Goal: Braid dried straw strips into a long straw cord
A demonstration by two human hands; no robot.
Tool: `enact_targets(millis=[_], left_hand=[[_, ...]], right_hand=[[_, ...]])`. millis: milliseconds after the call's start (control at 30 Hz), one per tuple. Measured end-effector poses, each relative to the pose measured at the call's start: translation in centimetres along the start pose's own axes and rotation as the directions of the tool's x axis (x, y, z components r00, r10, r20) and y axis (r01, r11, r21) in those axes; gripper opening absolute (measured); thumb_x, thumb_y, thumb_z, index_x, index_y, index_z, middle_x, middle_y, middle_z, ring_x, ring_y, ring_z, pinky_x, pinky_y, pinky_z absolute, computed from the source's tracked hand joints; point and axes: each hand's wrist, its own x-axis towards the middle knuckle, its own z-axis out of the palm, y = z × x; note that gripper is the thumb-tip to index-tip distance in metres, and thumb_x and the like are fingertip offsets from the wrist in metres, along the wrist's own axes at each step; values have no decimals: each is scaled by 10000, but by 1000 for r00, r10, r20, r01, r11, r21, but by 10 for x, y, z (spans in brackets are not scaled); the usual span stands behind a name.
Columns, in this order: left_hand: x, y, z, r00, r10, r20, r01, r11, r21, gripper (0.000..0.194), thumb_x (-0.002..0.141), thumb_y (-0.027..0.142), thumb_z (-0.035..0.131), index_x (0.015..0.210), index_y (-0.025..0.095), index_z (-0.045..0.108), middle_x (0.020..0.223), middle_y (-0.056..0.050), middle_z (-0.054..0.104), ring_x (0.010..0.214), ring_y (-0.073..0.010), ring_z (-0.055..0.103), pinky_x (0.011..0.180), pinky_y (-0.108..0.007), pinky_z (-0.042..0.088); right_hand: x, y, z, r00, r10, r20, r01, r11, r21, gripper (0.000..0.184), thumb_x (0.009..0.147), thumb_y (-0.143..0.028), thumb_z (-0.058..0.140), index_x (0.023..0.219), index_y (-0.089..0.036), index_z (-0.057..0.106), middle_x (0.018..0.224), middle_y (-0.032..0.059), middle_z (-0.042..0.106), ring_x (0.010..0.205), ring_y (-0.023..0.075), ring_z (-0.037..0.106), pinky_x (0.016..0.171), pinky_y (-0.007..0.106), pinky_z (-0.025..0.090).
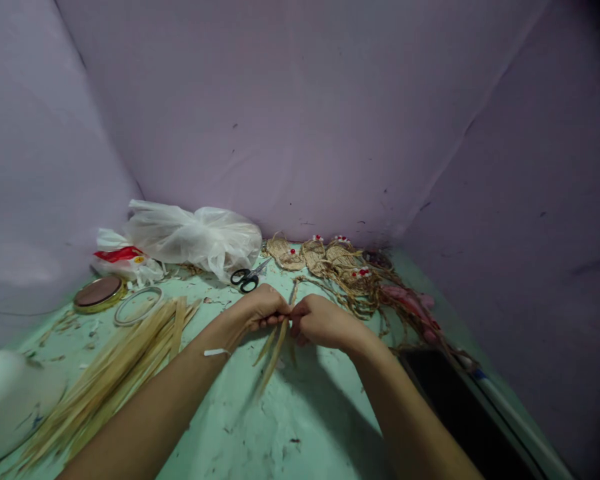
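Note:
My left hand [266, 308] and my right hand [316, 321] meet over the middle of the green surface, both with fingers closed. Between them they pinch a braid of dry plant fibre [294, 292], whose finished cord runs up behind the fingertips. Loose pale fibre strands [276, 357] hang down toward me below the hands. The exact crossing of the strands is hidden by my fingers. Black-handled scissors [247, 277] lie just beyond my left hand. To the left is a bundle of long straw-coloured fibre strips [115, 373].
Woven fibre pieces with red and white beads [325, 259] rest against the back wall. A white plastic bag [195, 233], a round tin [99, 293] and a tape ring [139, 305] are at the left. A dark flat object [450, 400] lies right; a white rounded object [10, 407] sits near left.

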Motion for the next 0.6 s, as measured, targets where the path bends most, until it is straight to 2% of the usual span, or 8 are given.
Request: enact_targets(millis=[100,267,333,367,467,533,600], left_hand=[[5,-5,-1,1000,6,17,-5,999,-49,178,533,253,539,439,142,438,313,50,339,285,-40,261,325,-183,120],[15,-13,-1,997,78,-4,-78,992,-103,155,505,253,554,462,138,458,357,52,368,294,-35,267,324,-185,121],[18,-16,-1,995,103,-3,-103,990,-100,131,509,251,548,499,133,494,367,57,369,299,-34,258,329,-188,118],[19,-17,-1,994,110,-2,-109,989,-96,128,512,253,547,520,130,511,373,59,371,304,-34,257,332,-189,120],[19,-18,-2,989,149,2,-148,985,-87,141,515,260,550,553,125,541,374,61,370,321,-36,255,339,-191,132],[15,-15,-2,985,175,1,-175,983,-63,119,512,241,539,543,127,545,361,64,357,327,-41,252,342,-194,139],[11,-11,-1,983,182,-16,-182,983,-6,72,501,197,513,502,129,533,343,67,328,331,-44,247,345,-195,142]], right_hand=[[7,12,-1,997,11,79,-26,981,191,145,605,-111,472,548,-128,604,567,58,619,484,115,527,452,197,349],[21,26,3,995,90,-50,-67,934,350,121,609,-138,528,490,-127,550,462,14,543,409,78,454,425,187,353],[23,25,5,986,162,-42,-123,870,478,113,614,-114,520,503,-135,519,428,-5,509,394,75,448,432,191,379],[23,23,6,984,179,1,-149,817,556,103,619,-97,511,525,-139,510,426,-11,507,399,79,462,446,197,400],[20,18,7,979,138,152,-205,666,717,112,644,-70,486,556,-139,490,441,-14,520,414,87,498,480,220,448],[19,16,7,979,137,151,-204,675,709,152,655,-62,482,519,-130,486,422,-19,512,362,64,454,428,193,424],[19,16,7,981,176,79,-185,750,635,178,644,-48,491,484,-124,491,390,-29,498,314,42,396,358,159,362]])
